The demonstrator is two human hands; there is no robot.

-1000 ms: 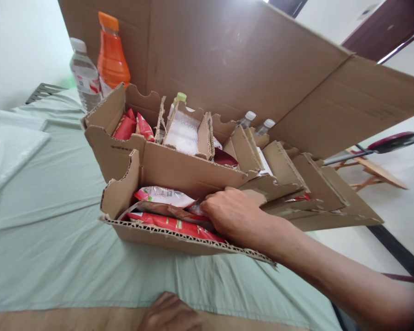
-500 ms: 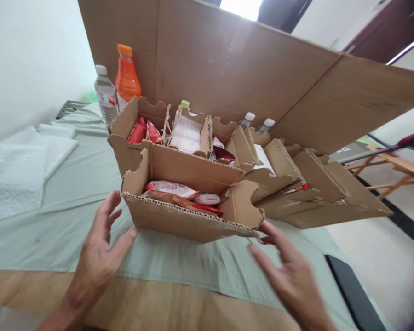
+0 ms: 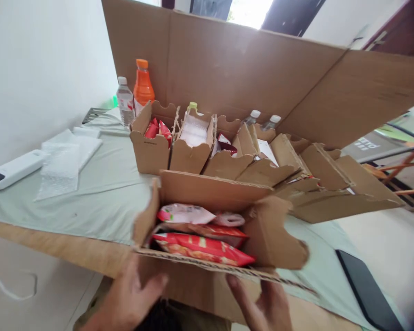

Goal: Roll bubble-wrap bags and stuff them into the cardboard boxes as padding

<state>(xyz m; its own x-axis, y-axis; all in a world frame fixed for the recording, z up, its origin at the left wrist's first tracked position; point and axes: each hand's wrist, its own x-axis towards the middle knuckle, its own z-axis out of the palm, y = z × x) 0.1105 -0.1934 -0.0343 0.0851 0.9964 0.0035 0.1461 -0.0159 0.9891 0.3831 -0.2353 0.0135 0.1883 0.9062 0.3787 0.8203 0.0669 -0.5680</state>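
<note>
A cardboard box with an open top is near the table's front edge, close to me. Inside it lie red snack packets, a white-and-pink packet and a small clear-wrapped item. My left hand grips the box's near left corner, thumb on the front wall and fingers partly hidden behind it. Against the front wall further right, my right hand has its thumb up and its other fingers partly out of sight under the box.
Behind stands a row of cardboard boxes with packets. An orange bottle and a clear bottle stand back left, before a tall cardboard panel. Bubble wrap and a white device lie left; a black phone-like slab lies right.
Both hands have closed in on the box and drawn it toward me, away from the row. More of its red packets show. The camera view has shifted too.
</note>
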